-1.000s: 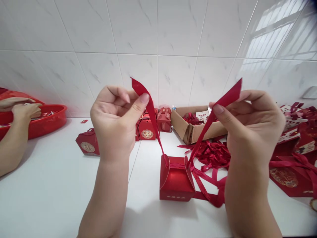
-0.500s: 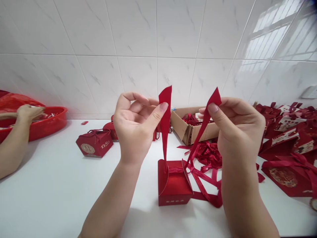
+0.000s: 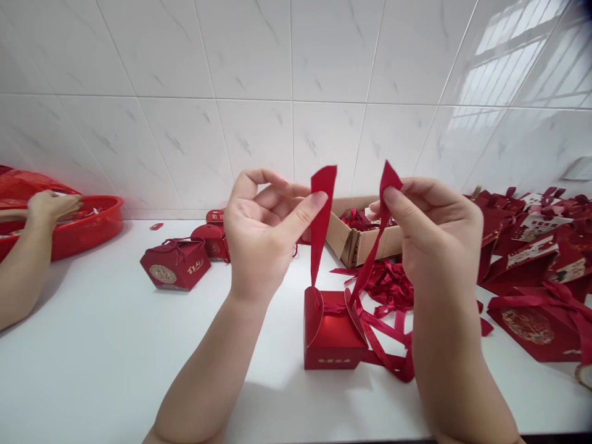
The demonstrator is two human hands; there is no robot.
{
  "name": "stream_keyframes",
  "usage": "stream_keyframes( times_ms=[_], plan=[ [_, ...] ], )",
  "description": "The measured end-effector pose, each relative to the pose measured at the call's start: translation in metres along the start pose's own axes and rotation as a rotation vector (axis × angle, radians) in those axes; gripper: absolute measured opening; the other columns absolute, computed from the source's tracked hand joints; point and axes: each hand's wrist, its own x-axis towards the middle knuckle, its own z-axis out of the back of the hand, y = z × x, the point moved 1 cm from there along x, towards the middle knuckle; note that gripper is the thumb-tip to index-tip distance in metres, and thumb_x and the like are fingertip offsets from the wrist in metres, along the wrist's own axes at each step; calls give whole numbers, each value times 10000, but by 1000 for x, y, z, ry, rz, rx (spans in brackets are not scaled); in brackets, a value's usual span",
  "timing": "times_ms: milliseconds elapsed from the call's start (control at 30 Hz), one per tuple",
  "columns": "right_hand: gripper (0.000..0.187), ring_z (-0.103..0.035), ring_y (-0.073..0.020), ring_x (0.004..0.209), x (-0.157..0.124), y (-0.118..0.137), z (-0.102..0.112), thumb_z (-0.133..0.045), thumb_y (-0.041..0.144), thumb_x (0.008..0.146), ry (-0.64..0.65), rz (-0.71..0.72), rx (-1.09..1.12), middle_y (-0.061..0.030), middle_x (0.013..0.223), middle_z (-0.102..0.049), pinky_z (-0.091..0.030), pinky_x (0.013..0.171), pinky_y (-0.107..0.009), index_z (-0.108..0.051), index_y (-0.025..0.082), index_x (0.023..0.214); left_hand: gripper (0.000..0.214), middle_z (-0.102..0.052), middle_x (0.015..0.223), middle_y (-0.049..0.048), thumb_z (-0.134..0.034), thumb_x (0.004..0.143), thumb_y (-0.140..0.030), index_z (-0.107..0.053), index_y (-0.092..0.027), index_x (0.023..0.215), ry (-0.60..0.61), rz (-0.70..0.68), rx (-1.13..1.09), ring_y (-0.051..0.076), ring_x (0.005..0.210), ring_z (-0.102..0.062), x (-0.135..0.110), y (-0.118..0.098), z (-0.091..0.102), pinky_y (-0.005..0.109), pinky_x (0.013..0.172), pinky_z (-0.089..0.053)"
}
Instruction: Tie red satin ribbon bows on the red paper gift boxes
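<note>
A small red gift box (image 3: 335,354) stands on the white table in front of me, with a red ribbon (image 3: 320,240) threaded through its top flaps. Between thumb and fingers my left hand (image 3: 268,228) pinches one end of this ribbon, held up above the box. The other end is pinched in my right hand (image 3: 435,228), also raised. Both ends run taut down to the box, and their cut tips stick up past my thumbs. Beside the box, a heap of loose red ribbons (image 3: 388,287) lies partly behind my right forearm.
An open cardboard box (image 3: 346,246) with red items stands against the tiled wall. Left of my hands sits a red hexagonal box (image 3: 176,265). Many finished-looking red boxes (image 3: 531,240) crowd the right. Another person's hand (image 3: 49,209) reaches into a red basin (image 3: 87,228) at far left.
My hands have come closer together, each still pinching its ribbon end. The gift box appears slightly farther right and higher in view.
</note>
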Motion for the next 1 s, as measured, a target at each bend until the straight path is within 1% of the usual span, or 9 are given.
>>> stream_keyframes(
  times_ms=[167,267,400,533,667,733,833,900,1000],
  plan=[
    [102,-674,-149,727,-3,-3,-9,-633,229,813,161,-104,106,3,774,-703,-573,680,-309,-695,234,892,379,-650,767,-20,-764,677,-235,-466,-233,911,167,144,-27,156,727,-682,-7,-3,-11,295,671,-597],
    [118,-671,-172,848,-3,-3,-12,-615,214,816,299,-162,193,-16,881,-714,-562,744,-331,-710,229,884,436,-622,803,-25,-772,657,-200,-450,-246,948,177,176,-45,150,704,-678,-8,-3,-11,293,648,-608],
    [126,-659,-185,856,0,-2,-11,-616,296,818,380,-209,220,-27,900,-706,-553,726,-331,-719,233,855,471,-605,851,-17,-780,634,-174,-453,-254,962,185,196,-44,144,683,-675,-4,0,-8,283,623,-609],
    [192,-619,-151,715,2,-3,-10,-631,401,804,445,-229,155,-16,748,-667,-520,634,-287,-723,232,799,435,-618,801,-11,-767,652,-188,-479,-247,973,224,194,-23,164,704,-680,-3,0,-8,286,626,-603],
    [200,-448,-75,478,2,-8,-9,-635,409,803,473,-296,175,29,577,-564,-393,469,-232,-711,227,770,411,-617,751,-15,-748,675,-205,-494,-242,996,216,162,40,168,736,-673,-5,0,-9,285,644,-591],
    [215,-373,-57,433,2,-11,-9,-624,417,812,471,-339,225,42,536,-512,-349,439,-223,-706,222,777,379,-635,814,3,-733,693,-233,-508,-238,998,288,200,90,170,771,-666,-5,0,-8,296,669,-584],
    [217,-326,-51,417,5,-16,-7,-641,420,799,394,-342,244,51,505,-451,-316,416,-216,-700,211,790,183,-651,862,32,-664,762,-288,-576,-205,900,555,331,181,180,824,-650,-3,1,-6,328,735,-564],
    [208,-322,-55,420,7,-19,-3,-647,414,795,367,-319,235,56,489,-424,-311,410,-215,-696,211,798,119,-660,839,38,-586,823,-307,-612,-191,820,683,387,219,175,825,-638,-1,2,-2,329,752,-545],
    [179,-358,-59,431,11,-20,7,-627,376,818,516,-293,191,47,512,-475,-326,411,-216,-698,211,806,177,-653,783,30,-539,854,-321,-623,-195,762,683,397,237,153,735,-612,3,3,3,290,646,-515]
  ],
)
